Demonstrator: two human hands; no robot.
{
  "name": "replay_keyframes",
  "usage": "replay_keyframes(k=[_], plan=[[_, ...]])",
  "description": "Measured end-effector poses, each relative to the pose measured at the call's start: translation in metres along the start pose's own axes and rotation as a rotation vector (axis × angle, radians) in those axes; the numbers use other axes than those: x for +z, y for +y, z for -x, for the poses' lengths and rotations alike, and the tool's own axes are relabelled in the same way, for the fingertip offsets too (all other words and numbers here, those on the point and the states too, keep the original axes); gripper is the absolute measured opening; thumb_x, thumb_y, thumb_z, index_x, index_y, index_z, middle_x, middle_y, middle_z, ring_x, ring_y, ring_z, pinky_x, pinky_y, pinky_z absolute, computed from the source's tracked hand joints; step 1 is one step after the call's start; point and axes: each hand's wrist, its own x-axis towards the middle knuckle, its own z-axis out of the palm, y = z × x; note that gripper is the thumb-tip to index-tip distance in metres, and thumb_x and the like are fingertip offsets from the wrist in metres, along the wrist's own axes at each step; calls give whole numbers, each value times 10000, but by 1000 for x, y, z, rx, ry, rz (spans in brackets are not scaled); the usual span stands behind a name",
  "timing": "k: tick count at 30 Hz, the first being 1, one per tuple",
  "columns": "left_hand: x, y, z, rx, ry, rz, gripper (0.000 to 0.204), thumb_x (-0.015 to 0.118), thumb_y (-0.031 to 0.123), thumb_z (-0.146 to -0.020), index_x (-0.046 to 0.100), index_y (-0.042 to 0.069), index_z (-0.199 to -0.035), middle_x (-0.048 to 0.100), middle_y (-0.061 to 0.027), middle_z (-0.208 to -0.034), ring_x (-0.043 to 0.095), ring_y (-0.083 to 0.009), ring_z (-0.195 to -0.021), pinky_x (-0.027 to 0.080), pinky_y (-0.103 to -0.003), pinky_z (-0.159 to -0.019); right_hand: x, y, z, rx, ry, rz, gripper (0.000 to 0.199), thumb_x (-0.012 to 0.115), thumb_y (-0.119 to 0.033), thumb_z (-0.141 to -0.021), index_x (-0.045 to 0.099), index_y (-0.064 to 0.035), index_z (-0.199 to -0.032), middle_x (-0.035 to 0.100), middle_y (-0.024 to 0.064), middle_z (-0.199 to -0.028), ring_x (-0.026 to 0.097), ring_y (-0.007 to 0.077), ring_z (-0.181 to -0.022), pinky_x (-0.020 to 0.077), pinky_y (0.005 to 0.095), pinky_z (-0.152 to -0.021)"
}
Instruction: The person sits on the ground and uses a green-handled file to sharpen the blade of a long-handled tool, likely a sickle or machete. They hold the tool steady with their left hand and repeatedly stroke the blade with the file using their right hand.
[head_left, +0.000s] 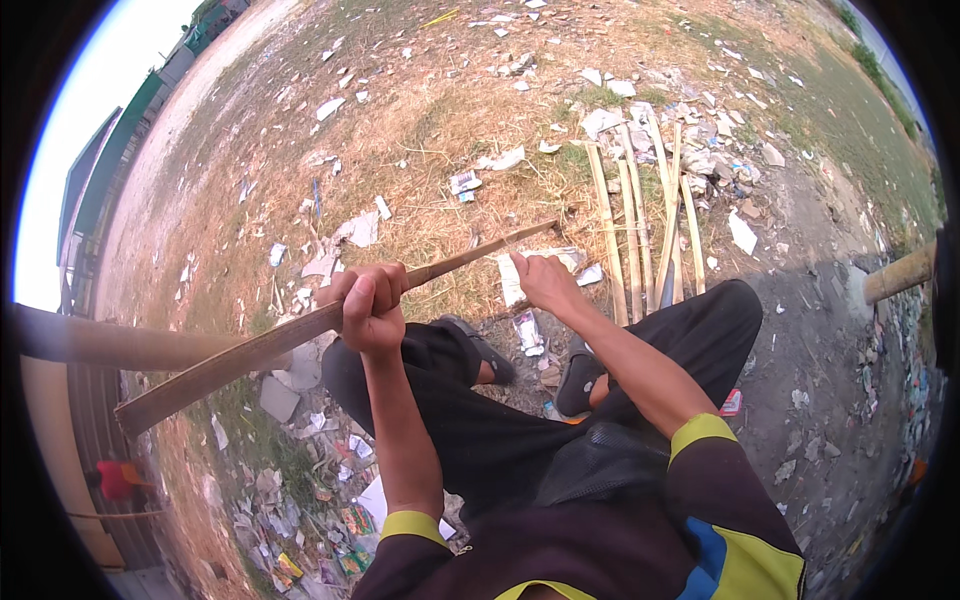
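Note:
A long split bamboo strip (pixel 250 358) slants across in front of me, its broad end low at the left and its thin end pointing ahead to the right. My left hand (pixel 372 305) is wrapped round it near the middle. Close below the thin end, my right hand (pixel 548 285) is closed, fingers curled; whatever it may hold is hidden. Beyond my right knee several pale bamboo strips (pixel 606 230) lie side by side, roughly lengthwise, some crossing. Crumpled white scrap (pixel 512 283) lies on the ground behind my right hand.
A thick bamboo pole (pixel 130 342) juts in from the left, passing under the strip; another pole (pixel 900 276) ends at the right. My bent legs and dark shoes (pixel 578 384) are below my hands. Dry grass, paper scraps and litter (pixel 290 565) cover the ground.

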Motion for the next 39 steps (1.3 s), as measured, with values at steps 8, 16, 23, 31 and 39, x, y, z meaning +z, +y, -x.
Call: replay_keyframes(k=[8,16,23,31,39], plan=[[-10,-1,0,-7,48,-12,323,420,30,-835,223,122,-597,216,10,-442,152,-91,-381,169,-303,-396,11,-3,-2,-55,44,-84,590,312,-445,-980,630,22,-809,622,298,-782,597,476,-815,482,525,-752],[-19,5,0,-51,27,-57,351,394,123,-889,233,155,-578,209,18,-439,142,-96,-388,190,-298,-427,15,-7,-6,-70,27,-98,604,321,-451,-973,646,16,-771,624,291,-749,614,457,-786,491,516,-749],[-34,2,-9,-70,155,-26,312,385,115,-889,243,153,-613,186,25,-463,125,-89,-423,193,-298,-457,28,6,-8,-30,52,36,617,303,-467,-973,660,5,-796,620,281,-704,628,458,-704,520,508,-656],[-18,7,-7,-81,-94,-14,328,398,106,-872,230,155,-596,188,27,-447,136,-97,-414,190,-290,-446,35,109,-32,233,-155,288,632,313,-481,-963,681,26,-881,650,287,-900,655,396,-871,525,485,-736],[-14,6,-8,-103,-54,-38,366,428,144,-860,213,151,-565,207,24,-436,138,-95,-405,187,-298,-446,-3,17,7,82,13,-252,614,327,-488,-967,600,28,-777,609,268,-712,604,440,-756,464,495,-707]])
